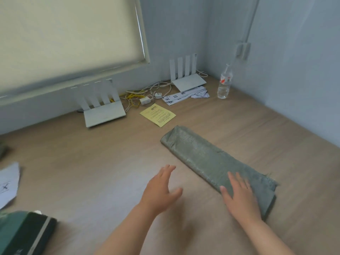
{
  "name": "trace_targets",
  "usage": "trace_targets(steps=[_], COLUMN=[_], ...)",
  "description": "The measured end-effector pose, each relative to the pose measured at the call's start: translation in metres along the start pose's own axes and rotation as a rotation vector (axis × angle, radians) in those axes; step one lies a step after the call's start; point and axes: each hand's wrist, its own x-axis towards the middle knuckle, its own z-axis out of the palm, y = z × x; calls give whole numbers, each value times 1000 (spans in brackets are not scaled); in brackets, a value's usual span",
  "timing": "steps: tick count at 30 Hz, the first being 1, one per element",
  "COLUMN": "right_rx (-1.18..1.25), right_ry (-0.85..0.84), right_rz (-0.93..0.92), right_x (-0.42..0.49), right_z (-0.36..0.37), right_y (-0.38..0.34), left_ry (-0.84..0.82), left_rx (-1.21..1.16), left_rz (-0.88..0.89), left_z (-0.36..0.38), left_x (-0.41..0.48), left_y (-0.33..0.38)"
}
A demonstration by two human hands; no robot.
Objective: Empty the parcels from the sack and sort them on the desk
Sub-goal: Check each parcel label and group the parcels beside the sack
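Note:
A grey-green woven sack (204,155) lies folded into a long flat strip on the wooden desk (103,162), running from the middle toward the lower right. My right hand (239,197) rests flat on its near end with straight fingers. My left hand (161,188) hovers open just left of the sack, apart from it, blurred by motion. A white parcel (8,184) lies at the left edge. A dark green parcel with a pale stripe (27,234) sits at the bottom left corner.
Two white routers (103,111) (187,80) stand at the back by the wall with tangled cables (141,96) between them. A yellow sheet (157,115), white printed papers (184,96) and a clear water bottle (224,83) lie near the far corner.

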Motion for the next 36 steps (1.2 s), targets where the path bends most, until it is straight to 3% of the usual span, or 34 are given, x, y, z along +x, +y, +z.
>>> trace_targets(steps=[4, 12, 25, 36], right_rx=[247, 527, 587, 524], right_ry=[-18, -151, -476, -710], right_rz=[-190, -337, -586, -729], right_x=[-72, -215, -425, -484], right_z=[-2, -13, 59, 102], right_y=[-68, -191, -356, -421], left_ry=[135, 396, 665, 853], left_rx=[-157, -342, -470, -596], left_rz=[-31, -146, -436, -664], left_z=[-40, -110, -181, -183], left_x=[-80, -252, -523, -607], left_y=[-8, -57, -183, -232])
